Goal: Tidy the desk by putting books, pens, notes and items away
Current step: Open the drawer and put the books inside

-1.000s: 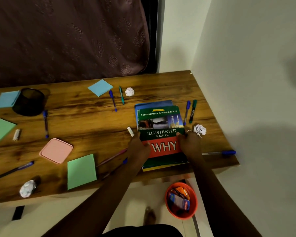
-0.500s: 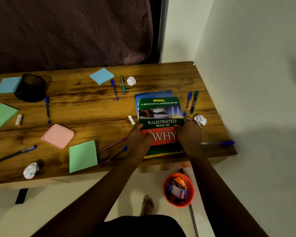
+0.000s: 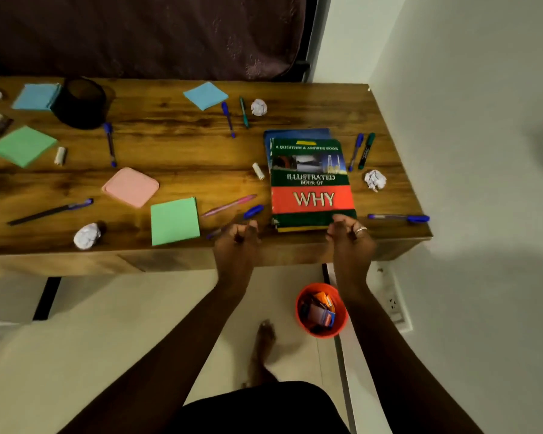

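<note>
On the wooden desk [image 3: 176, 142], the green and red "Illustrated Book of Why" [image 3: 311, 183] lies flat on top of a blue book [image 3: 295, 134], the stack sitting toward the desk's 4 o'clock corner. The left hand [image 3: 237, 238] is at the book's 7 o'clock over the front edge, its fingers curled into the palm with nothing seen in them, just beside the tip of a blue pen [image 3: 254, 211]. The right hand [image 3: 350, 234], wearing a ring, is at the book's 5 o'clock corner with its fingers curled and its tips meeting the stack's near edge; whether it grips the stack I cannot tell. A blue pen with cap [image 3: 356, 151] and a green marker [image 3: 366, 151] lie at the book's 2 o'clock, with a crumpled paper ball [image 3: 375, 180] at 3 o'clock. A black mesh pen holder [image 3: 80, 103] stands at the desk's 10 o'clock, well apart from the books. An orange bin [image 3: 322, 310] sits on the floor below.
</note>
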